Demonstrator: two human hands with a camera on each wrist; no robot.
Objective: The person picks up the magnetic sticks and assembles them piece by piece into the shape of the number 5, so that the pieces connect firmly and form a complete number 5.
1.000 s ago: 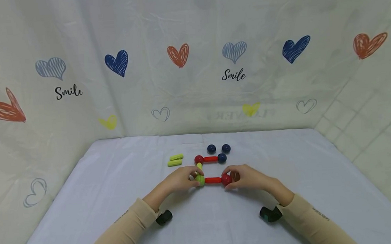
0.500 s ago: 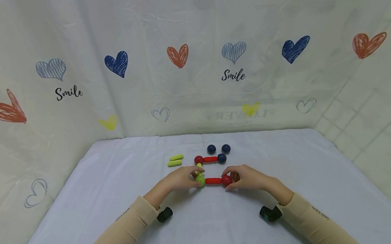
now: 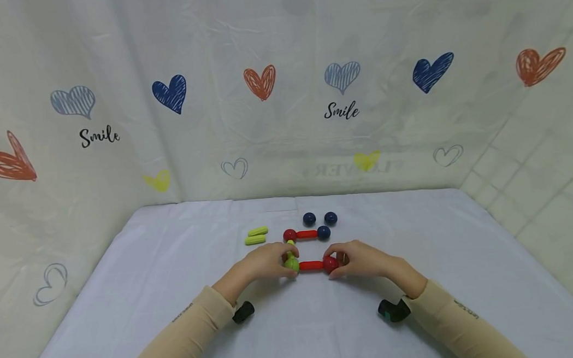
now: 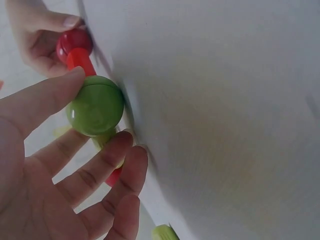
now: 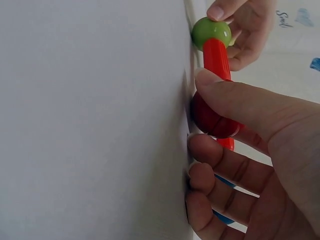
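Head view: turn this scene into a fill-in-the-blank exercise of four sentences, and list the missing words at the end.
The left hand holds a ball that is ____ in colour.
The stick between it and the red ball in the right hand is coloured ____.
The dark blue balls in the head view number ____.
In that view, the two loose yellow-green sticks lie to the ____ of them.
Missing words: green; red; three; left.
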